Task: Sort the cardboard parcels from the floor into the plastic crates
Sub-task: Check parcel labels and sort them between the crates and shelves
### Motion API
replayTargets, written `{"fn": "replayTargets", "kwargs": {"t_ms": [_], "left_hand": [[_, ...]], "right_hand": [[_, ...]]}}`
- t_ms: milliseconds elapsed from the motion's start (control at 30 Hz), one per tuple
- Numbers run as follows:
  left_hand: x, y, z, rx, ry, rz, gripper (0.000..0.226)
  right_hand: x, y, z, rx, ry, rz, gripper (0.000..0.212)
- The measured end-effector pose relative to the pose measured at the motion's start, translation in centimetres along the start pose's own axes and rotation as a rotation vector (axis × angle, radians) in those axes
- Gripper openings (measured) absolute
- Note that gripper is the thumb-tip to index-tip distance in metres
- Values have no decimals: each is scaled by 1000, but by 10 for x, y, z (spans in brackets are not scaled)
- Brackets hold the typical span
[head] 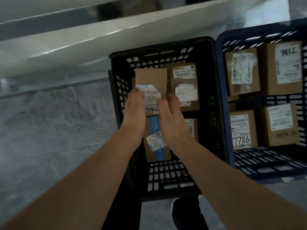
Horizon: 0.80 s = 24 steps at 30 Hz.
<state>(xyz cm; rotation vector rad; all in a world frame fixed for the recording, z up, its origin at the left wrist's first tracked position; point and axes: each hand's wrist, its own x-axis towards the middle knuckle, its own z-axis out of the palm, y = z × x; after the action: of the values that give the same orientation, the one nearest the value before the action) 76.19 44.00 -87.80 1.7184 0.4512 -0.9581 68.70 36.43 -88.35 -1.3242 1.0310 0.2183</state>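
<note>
A small brown parcel [151, 80] with a torn white label lies flat above the black crate [210, 97], pinched at its near edge between the left hand [135, 113] and the right hand [172, 115]. In that slotted crate sit a two-label parcel [184, 87] and a blue-taped parcel [156, 146]. Touching it on the right, the blue crate [224, 113] holds four labelled parcels [242, 72].

- Grey, scuffed concrete floor [49, 130] spreads out to the left of the left hand [134, 117].
- A glossy white ledge [83, 45] runs slantwise beyond that hand, catching pale light.
</note>
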Motion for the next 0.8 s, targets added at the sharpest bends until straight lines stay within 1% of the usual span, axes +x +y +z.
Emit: {"fn": "replayTargets", "kwargs": {"t_ms": [67, 100, 200, 267, 300, 333, 367, 400, 500, 533, 600, 633, 667, 700, 733, 767, 800], "left_hand": [[20, -9, -1, -20, 17, -33, 51], [27, -12, -2, -27, 31, -45, 49], [47, -22, -3, -48, 43, -80, 44], [57, -28, -4, -53, 44, -97, 44], [60, -30, -4, -54, 38, -101, 44], [64, -31, -3, -60, 24, -104, 44], [67, -31, -3, -70, 12, -109, 44], [70, -30, -3, -77, 5, -119, 44], [76, -28, -3, -94, 17, -121, 44], [77, -29, -3, -87, 16, -114, 44], [75, -29, -4, -76, 4, -102, 44], [72, -28, -5, -75, -6, -97, 44], [69, -26, -7, -70, -20, -93, 46], [65, -22, -10, -67, -36, -87, 48], [61, -19, -13, -68, -54, -81, 52], [55, -13, -16, -73, -64, -73, 54], [48, -8, -19, -71, -63, -71, 55]], "right_hand": [[13, 12, 10, 0, 22, 16, 37], [18, 17, 15, -1, 39, 13, 38], [33, 26, 32, 4, 73, 14, 57], [47, 34, 39, 9, 76, 6, 58], [52, 38, 40, 5, 77, 6, 54], [57, 39, 40, 7, 77, 1, 44], [62, 42, 38, 1, 75, 2, 29], [65, 42, 37, 7, 64, -3, 20], [70, 45, 35, 23, 66, -7, 20], [68, 44, 37, 23, 64, -3, 24], [63, 42, 39, 47, 69, 2, 41], [60, 41, 40, 54, 87, 7, 51], [54, 37, 40, 47, 116, 15, 54], [48, 33, 40, 52, 145, 11, 49], [41, 27, 41, 76, 170, 11, 35], [34, 20, 43, 95, 185, 21, 26], [27, 14, 44, 111, 196, 18, 25]]}}
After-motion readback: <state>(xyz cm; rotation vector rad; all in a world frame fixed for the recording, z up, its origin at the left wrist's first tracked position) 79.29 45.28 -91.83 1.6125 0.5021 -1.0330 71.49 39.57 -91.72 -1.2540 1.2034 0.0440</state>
